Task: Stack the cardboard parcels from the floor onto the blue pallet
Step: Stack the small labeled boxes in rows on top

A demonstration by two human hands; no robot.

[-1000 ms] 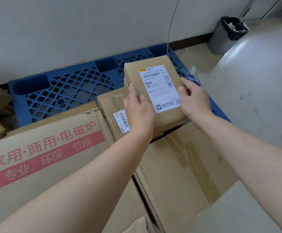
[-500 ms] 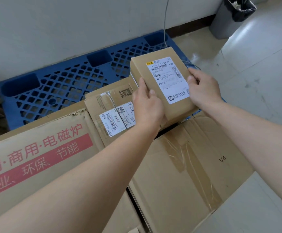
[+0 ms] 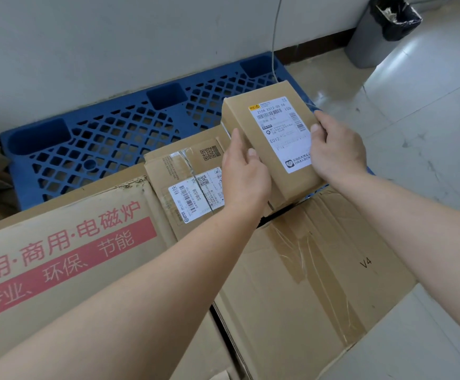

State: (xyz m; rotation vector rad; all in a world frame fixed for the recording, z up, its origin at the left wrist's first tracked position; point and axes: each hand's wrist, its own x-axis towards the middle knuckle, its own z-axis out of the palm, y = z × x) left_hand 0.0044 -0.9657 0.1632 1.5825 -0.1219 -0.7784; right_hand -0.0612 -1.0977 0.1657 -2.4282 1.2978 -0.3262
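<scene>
The person is holding a small parcel (image 3: 271,149) in the air, over the near right part of the pallet (image 3: 108,144). The left hand (image 3: 244,176) is gripping its left long side, with the thumb lying on the top face. The right hand (image 3: 335,149) is gripping the opposite side, with the thumb pressing on the edge of the white label. The other fingers are going under the parcel, so I cannot tell how far they are reaching.

Below it, on the pallet's near side, a labelled box (image 3: 185,185) is lying. Nearer than it, a taped box (image 3: 305,264) and a red-printed box (image 3: 67,242) are standing. I cannot tell whether these two are resting on the pallet or in front of it. A dark gap is showing between the labelled box and the taped box, just under the parcel.

In my judgement the parcel is not yet set down. If it is going across that gap, it may be rocking or tipping in. If it is going too near the pallet's right edge, it may be overhanging and sliding off. A thin cable (image 3: 274,37) is hanging at the pallet's far right corner, and pushing the parcel farther could be catching it. The fingers underneath may be getting pinched.
</scene>
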